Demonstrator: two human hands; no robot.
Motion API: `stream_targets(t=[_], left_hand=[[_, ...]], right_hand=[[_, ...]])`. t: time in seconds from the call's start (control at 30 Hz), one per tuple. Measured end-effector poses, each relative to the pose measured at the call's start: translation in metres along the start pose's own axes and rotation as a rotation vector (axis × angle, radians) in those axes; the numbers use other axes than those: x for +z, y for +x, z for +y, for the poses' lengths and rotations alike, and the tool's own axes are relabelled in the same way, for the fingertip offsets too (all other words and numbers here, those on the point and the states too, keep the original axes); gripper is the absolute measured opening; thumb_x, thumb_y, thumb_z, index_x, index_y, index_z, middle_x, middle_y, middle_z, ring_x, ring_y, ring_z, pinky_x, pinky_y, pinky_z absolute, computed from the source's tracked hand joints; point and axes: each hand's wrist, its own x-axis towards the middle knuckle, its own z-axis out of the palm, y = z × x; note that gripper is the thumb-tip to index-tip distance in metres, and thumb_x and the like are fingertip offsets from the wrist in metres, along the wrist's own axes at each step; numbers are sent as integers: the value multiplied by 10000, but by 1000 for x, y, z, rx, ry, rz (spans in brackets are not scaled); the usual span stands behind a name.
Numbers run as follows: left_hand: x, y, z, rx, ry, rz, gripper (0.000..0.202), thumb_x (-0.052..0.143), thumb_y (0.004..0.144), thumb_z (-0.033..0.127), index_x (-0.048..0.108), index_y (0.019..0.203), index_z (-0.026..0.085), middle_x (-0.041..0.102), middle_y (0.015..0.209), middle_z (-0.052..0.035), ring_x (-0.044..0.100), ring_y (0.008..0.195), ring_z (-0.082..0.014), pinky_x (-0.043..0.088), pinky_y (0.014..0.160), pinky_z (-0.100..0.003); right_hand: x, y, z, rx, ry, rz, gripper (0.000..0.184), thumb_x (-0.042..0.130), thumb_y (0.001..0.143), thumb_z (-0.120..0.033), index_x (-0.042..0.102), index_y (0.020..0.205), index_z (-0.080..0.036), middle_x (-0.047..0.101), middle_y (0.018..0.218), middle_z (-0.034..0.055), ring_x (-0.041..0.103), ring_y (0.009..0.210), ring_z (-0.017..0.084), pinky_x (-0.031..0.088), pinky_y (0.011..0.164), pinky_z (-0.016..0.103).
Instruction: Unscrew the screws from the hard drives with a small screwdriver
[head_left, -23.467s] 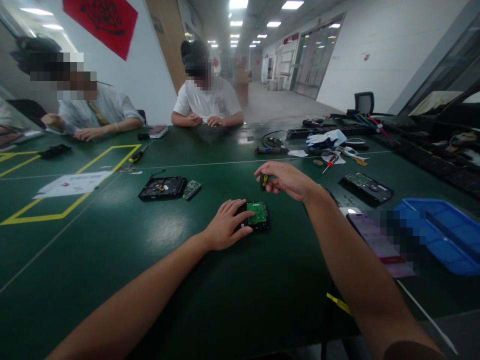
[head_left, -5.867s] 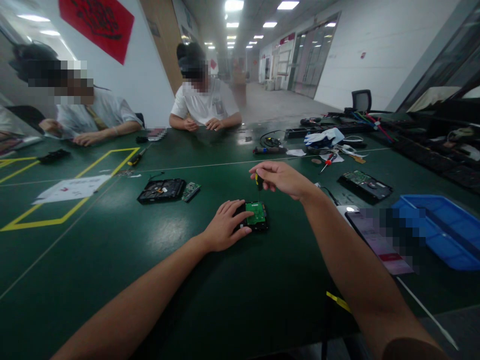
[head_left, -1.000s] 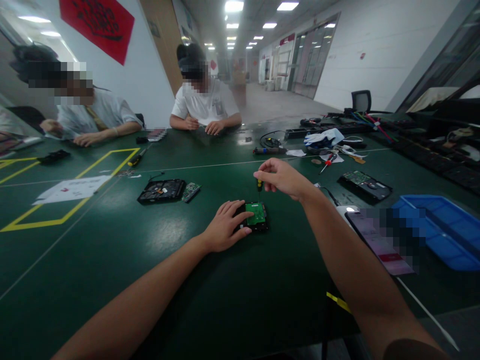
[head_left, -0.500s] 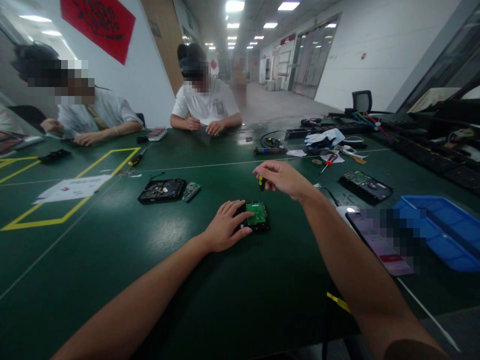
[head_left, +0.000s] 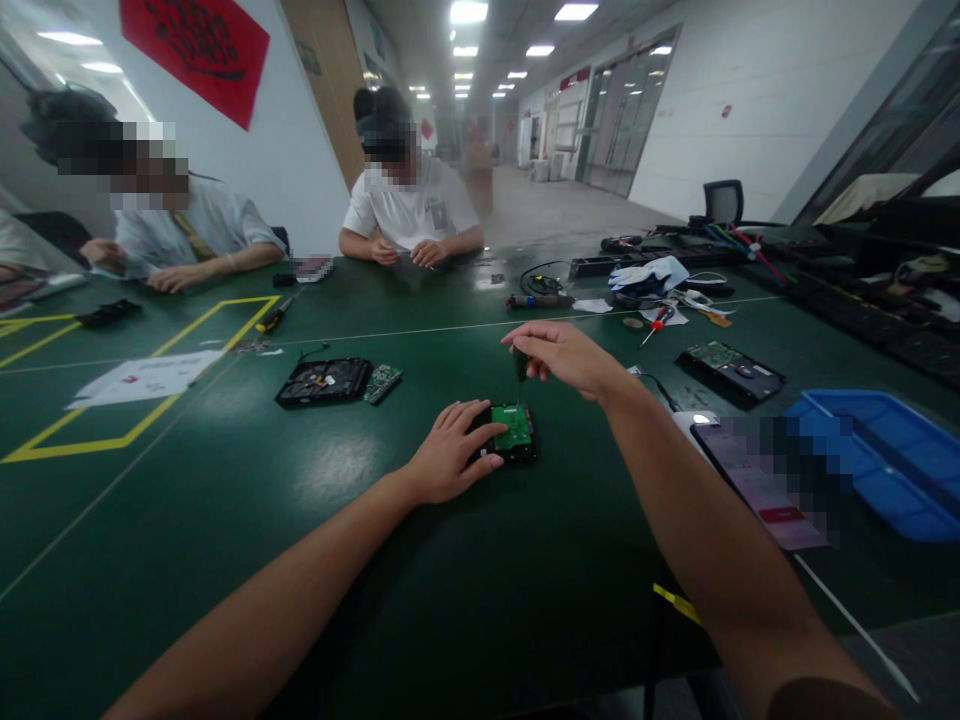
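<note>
A black hard drive [head_left: 517, 452] with a green circuit board [head_left: 514, 427] on top lies on the green table [head_left: 480, 590] in front of me. My left hand [head_left: 450, 452] rests on its left side with the fingers pressed down, holding it still. My right hand [head_left: 562, 357] is closed round the handle of a small screwdriver [head_left: 520, 370], which stands upright with its tip on the far edge of the circuit board.
An opened hard drive [head_left: 324, 380] and a loose circuit board [head_left: 383, 381] lie to the left. Another drive [head_left: 729, 368] and a blue tray [head_left: 877, 462] sit to the right. Two people sit at the far side. Tools and cables clutter the back right.
My right hand has turned slightly on the screwdriver handle and dipped a little. The left hand and the drive have stayed in place.
</note>
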Motion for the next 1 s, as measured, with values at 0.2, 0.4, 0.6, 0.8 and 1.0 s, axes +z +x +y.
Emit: stream_targets(t=[0.2, 0.4, 0.6, 0.8, 1.0], left_hand=[[0, 0, 0, -4, -15, 17, 527, 495, 1027, 558, 553, 1479, 292, 370, 1630, -116, 358, 1490, -361, 263, 1237, -598], [1, 0, -1, -2, 6, -2, 538, 468, 1038, 569, 536, 1492, 289, 356, 1635, -121, 329, 1509, -350, 256, 1241, -593], [1, 0, 0, -1, -6, 4, 538, 470, 1037, 569, 538, 1490, 288, 353, 1637, -119, 334, 1505, -359, 247, 1245, -603], [2, 0, -1, -2, 0, 6, 535, 470, 1036, 572, 537, 1490, 296, 346, 1640, -114, 323, 1511, -355, 253, 1241, -605], [3, 0, -2, 2, 1, 9, 539, 472, 1035, 571, 537, 1490, 290, 349, 1640, -116, 327, 1509, -355, 246, 1245, -599]], right_hand=[[0, -2, -5, 20, 30, -4, 179, 640, 889, -284, 759, 1015, -241, 758, 1045, 60, 547, 616, 122, 400, 506, 282], [3, -3, -3, 12, 26, 3, 150, 662, 926, -366, 694, 961, -224, 709, 894, 57, 560, 594, 131, 394, 489, 289], [3, -3, 0, -52, -34, 29, 221, 681, 918, -327, 678, 1115, -226, 686, 905, 47, 605, 651, 140, 493, 563, 293], [0, -2, 3, -55, -40, -4, 291, 766, 846, -330, 708, 1112, -225, 711, 924, 55, 649, 705, 166, 497, 575, 306], [0, -4, 0, -38, -98, 12, 274, 742, 875, -385, 727, 1092, -217, 723, 909, 48, 620, 646, 137, 441, 522, 275]])
